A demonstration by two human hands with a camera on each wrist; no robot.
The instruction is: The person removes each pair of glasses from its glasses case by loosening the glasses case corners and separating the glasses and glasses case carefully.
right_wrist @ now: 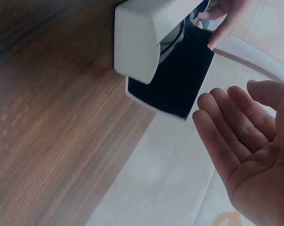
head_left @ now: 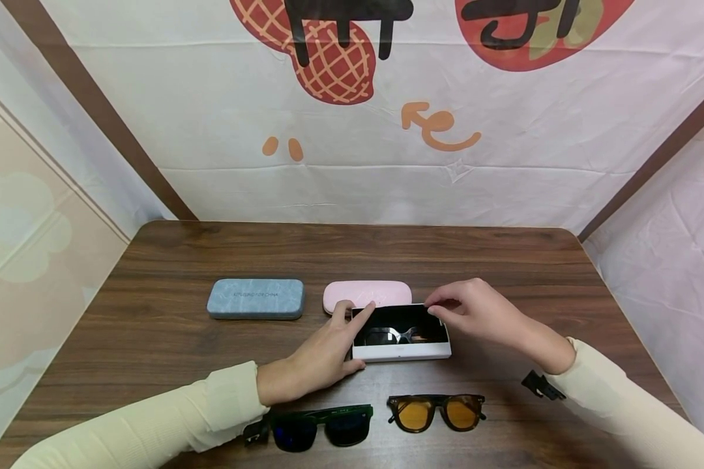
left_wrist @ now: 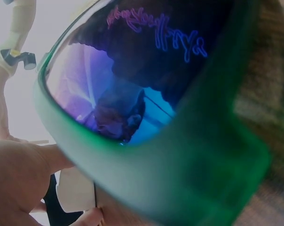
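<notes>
A white glasses case (head_left: 401, 352) with a black lining stands with its lid up near the table's middle, and a pair of glasses (head_left: 394, 336) lies inside. My left hand (head_left: 322, 352) holds the case's left end, thumb at the front and a finger at the lid's edge. By the lid's right upper corner is my right hand (head_left: 489, 312). In the right wrist view the right hand (right_wrist: 255, 146) shows relaxed fingers, apart from the black-lined lid (right_wrist: 179, 75). Green-framed sunglasses (left_wrist: 179, 155) fill much of the left wrist view, below the left forearm.
Behind the white case lies a closed pink glasses case (head_left: 366, 293). A closed blue glasses case (head_left: 255, 299) sits further left. Nearer the front are the green-framed sunglasses (head_left: 296, 435) and yellow-lensed glasses (head_left: 413, 415). A printed cloth (head_left: 358, 195) hangs behind the wooden table (head_left: 152, 339).
</notes>
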